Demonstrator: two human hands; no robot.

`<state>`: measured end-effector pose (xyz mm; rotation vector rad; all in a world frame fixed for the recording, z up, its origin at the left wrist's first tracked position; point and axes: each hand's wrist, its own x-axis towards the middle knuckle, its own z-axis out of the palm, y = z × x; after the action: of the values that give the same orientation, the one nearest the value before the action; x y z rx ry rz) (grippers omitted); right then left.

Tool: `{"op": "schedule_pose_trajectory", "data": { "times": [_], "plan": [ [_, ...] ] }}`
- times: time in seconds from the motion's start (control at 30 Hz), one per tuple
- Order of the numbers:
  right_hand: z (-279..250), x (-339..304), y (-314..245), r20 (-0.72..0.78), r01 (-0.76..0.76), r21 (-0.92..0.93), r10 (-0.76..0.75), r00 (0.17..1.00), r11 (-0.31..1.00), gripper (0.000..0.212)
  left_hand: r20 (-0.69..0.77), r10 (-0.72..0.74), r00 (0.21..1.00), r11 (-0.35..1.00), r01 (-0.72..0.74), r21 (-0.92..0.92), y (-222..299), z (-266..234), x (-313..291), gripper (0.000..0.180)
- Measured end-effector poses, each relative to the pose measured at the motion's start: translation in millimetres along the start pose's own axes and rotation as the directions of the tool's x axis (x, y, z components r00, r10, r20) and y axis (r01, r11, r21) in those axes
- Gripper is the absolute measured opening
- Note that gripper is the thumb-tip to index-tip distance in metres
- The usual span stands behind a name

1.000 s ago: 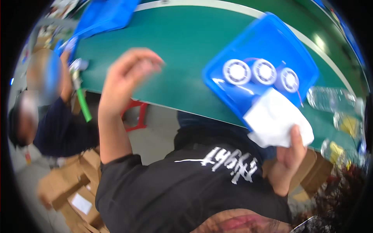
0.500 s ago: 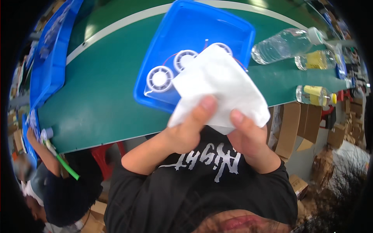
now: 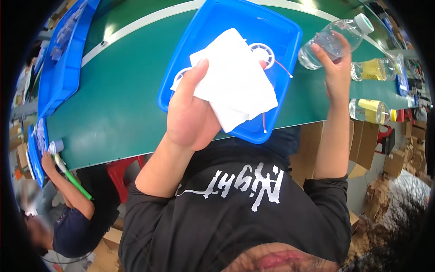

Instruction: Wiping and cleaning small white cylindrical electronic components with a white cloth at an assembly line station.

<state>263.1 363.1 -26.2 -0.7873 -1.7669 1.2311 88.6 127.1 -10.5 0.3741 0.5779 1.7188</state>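
My left hand (image 3: 192, 111) grips a folded white cloth or paper wipe (image 3: 233, 79), thumb on top and fingers underneath. It is held over a blue plastic tray (image 3: 281, 36). In the tray, partly covered by the wipe, lie small white round fans; one fan (image 3: 262, 55) shows at the right with a thin red wire, another (image 3: 181, 76) peeks out at the left. To the right, my right hand (image 3: 336, 68) is wrapped round a large clear plastic bottle (image 3: 346, 34) with a pale cap. The bottle leans toward the far right.
Two clear bottles with yellow labels, one (image 3: 374, 70) behind the other (image 3: 371, 111), lie on the right of the green table (image 3: 122, 104). A long blue bin (image 3: 61, 86) stands at far left. A co-worker's arm (image 3: 68, 190) is at lower left, near a red stool (image 3: 122, 179).
My right hand has left the wipe and taken hold of the large bottle, which has shifted slightly. My left hand now holds the wipe alone, farther left and over the tray.
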Motion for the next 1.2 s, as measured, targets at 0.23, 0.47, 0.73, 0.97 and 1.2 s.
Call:
{"op": "schedule_pose_trajectory", "data": {
  "times": [0.23, 0.47, 0.73, 0.97, 1.2],
  "plan": [
    [-16.0, -35.1, -129.7, 0.707, 0.637, -0.606, -0.045, 0.706, 0.477, 0.067, -0.124, 0.102, 0.987, 0.994, -0.107, -0.035, 7.2, -1.4, -8.2, 0.062],
    [6.8, -52.4, -188.2, 0.641, 0.629, -0.76, 0.341, 0.687, 0.161, 0.075, -0.045, 0.076, 0.996, 0.997, -0.075, 0.035, -0.3, -1.2, -10.7, 0.06],
    [11.9, -57.9, -218.6, 0.656, 0.703, -0.7, 0.498, 0.567, 0.123, 0.079, -0.079, 0.083, 0.993, 0.996, -0.079, 0.044, -2.5, 7.4, -2.2, 0.06],
    [6.6, -53.9, -208.7, 0.69, 0.724, -0.683, 0.405, 0.599, 0.093, 0.078, -0.066, 0.076, 0.995, 0.996, -0.072, 0.06, 1.2, 2.9, -9.9, 0.061],
    [12.9, -51.9, -199.6, 0.68, 0.674, -0.726, 0.282, 0.677, 0.136, 0.077, -0.096, 0.077, 0.992, 0.988, -0.063, 0.141, -5.4, 8.4, -9.9, 0.062]
  ]
}}
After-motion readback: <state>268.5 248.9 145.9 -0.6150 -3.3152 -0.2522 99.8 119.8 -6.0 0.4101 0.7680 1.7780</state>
